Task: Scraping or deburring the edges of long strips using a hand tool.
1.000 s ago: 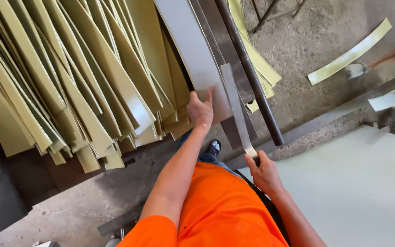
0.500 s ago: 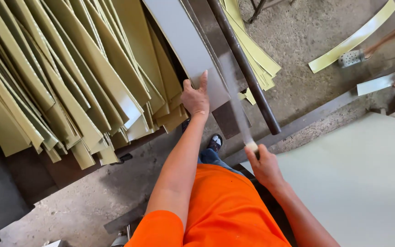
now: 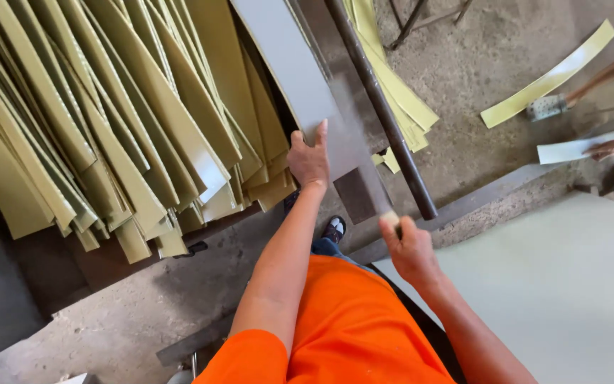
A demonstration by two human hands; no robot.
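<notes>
Left hand [image 3: 309,158] lies flat, grip open, on one grey sheet's [image 3: 286,64] lower edge; right hand [image 3: 408,245] pinches one narrow strip [image 3: 390,217] beside the dark bar [image 3: 378,99].

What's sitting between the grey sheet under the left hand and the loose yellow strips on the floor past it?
In the head view, a dark metal bar runs diagonally between the grey sheet under the left hand and the yellow strips on the floor.

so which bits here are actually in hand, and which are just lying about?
In hand:
- left hand flat on the long grey sheet strip
- right hand gripping that strip's narrow near end

Lying about:
- fanned stack of olive-yellow strips
- dark metal bar
- yellow offcuts on the concrete floor
</notes>
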